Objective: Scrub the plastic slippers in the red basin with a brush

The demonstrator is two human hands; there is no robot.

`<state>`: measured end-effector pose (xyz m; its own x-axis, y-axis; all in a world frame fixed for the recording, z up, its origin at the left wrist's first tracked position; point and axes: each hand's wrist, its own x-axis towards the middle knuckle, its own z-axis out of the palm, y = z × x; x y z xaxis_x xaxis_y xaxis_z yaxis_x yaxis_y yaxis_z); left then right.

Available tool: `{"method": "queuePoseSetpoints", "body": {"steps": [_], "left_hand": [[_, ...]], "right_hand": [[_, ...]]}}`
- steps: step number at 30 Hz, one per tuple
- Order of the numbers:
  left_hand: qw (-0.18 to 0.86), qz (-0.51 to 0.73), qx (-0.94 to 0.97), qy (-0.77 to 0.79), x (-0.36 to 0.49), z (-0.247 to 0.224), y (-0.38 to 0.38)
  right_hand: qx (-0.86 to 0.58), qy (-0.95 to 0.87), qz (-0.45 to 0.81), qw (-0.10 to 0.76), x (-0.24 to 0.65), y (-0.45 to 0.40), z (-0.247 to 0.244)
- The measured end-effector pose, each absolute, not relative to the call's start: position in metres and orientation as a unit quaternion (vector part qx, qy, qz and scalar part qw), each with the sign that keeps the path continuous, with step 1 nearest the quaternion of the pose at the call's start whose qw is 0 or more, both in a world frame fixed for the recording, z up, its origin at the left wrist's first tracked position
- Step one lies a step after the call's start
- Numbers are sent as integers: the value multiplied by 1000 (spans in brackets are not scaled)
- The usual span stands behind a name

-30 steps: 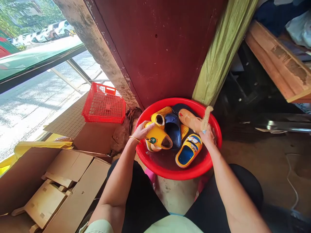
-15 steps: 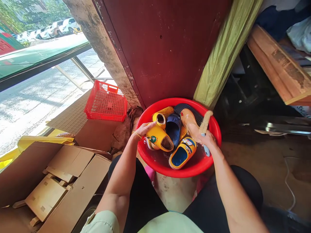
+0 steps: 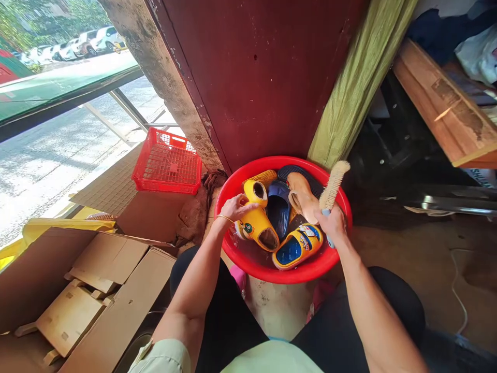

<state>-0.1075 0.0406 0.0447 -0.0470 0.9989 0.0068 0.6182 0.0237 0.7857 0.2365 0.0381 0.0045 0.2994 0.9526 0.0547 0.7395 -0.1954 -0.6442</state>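
A red basin (image 3: 287, 276) between my knees holds several slippers and some water. My left hand (image 3: 235, 208) is closed on a yellow slipper (image 3: 259, 228) with a green badge, at the basin's left side. In my right hand (image 3: 333, 224) is a brush (image 3: 334, 184) with pale bristles and a light blue handle, bristles pointing up. A tan shoe (image 3: 301, 194) lies against the fingers of that hand. Between them sits a dark blue slipper (image 3: 278, 206). Nearest me is a yellow slipper with a blue insole (image 3: 289, 250).
A red plastic crate (image 3: 169, 168) stands left of the basin, beyond an open cardboard box (image 3: 116, 311) with wooden pieces inside. Behind the basin are a dark red door (image 3: 260, 83) and a green curtain (image 3: 361, 77). A wooden drawer (image 3: 446, 103) juts out at right.
The brush has risen slightly and turned more upright. The yellow slipper under my left hand has shifted a little toward me, and the blue-insoled slipper has turned and tilted.
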Motion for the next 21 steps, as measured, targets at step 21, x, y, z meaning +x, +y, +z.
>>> {"method": "queuePoseSetpoints", "body": {"steps": [21], "left_hand": [[677,491,254,486,4,14,19]], "right_hand": [[-571,-704,189,377,169,-46,18]]}}
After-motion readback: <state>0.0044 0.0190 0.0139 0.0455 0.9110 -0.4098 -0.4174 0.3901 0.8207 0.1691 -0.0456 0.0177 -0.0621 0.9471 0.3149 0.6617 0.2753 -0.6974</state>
